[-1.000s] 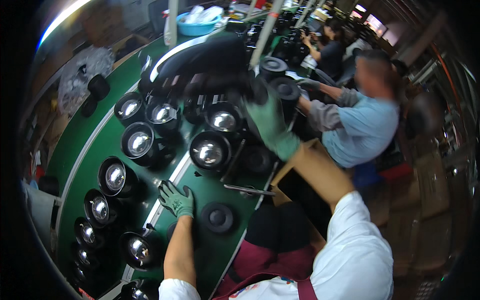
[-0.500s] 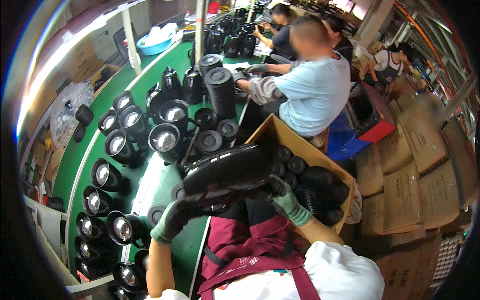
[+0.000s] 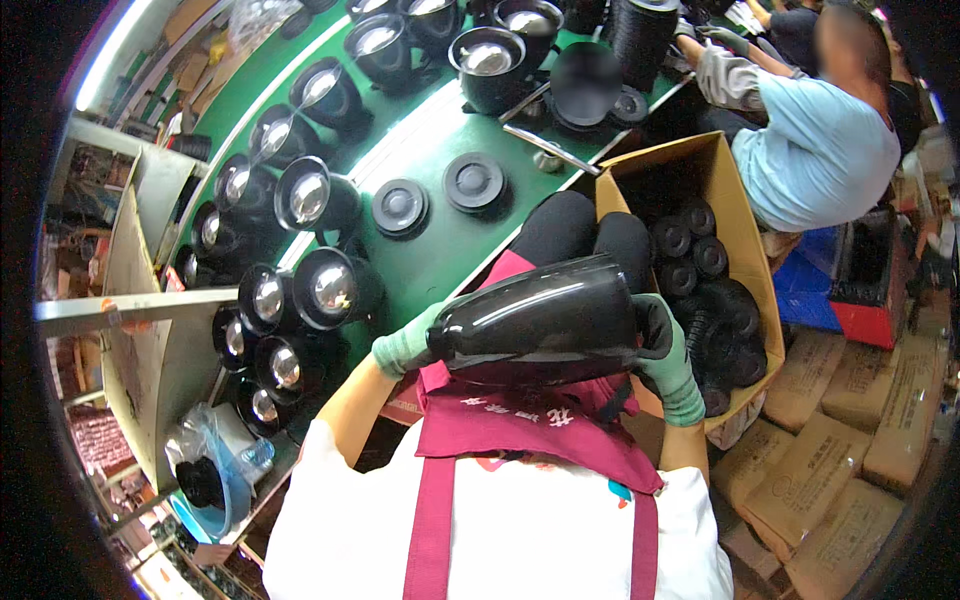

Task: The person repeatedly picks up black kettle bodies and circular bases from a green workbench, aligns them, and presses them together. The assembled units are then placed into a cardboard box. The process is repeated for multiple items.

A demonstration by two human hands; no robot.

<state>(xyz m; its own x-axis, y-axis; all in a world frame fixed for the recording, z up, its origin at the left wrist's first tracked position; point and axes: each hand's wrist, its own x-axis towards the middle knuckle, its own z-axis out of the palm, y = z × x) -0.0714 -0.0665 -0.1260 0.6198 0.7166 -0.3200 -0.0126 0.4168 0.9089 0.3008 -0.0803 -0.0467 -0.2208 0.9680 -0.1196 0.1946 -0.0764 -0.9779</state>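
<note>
Since half a second ago, the glossy black vessel (image 3: 540,315) has come in from the edge of the green bench (image 3: 440,250) to lie on its side over the maroon apron (image 3: 470,430), near mid-view. Its nine o'clock end is clamped by the gloved left hand (image 3: 412,338); its three o'clock end is gripped by the right hand (image 3: 665,350). Which end is the mouth, I cannot tell. It looks stiff, probably light for its bulk, smooth enough to slip and easily scuffed; a hold at both ends seems safest.

Counting left to right: roughly sixteen open-mouthed black cups (image 3: 305,195) with shiny insides spread from nine to twelve o'clock, some cut off above; two round lids (image 3: 400,207) lie flat towards eleven and twelve; one cardboard box (image 3: 735,200) at three holds black round parts (image 3: 697,215), four distinct, the rest merging; one co-worker (image 3: 825,150) in light blue sits at two.
</note>
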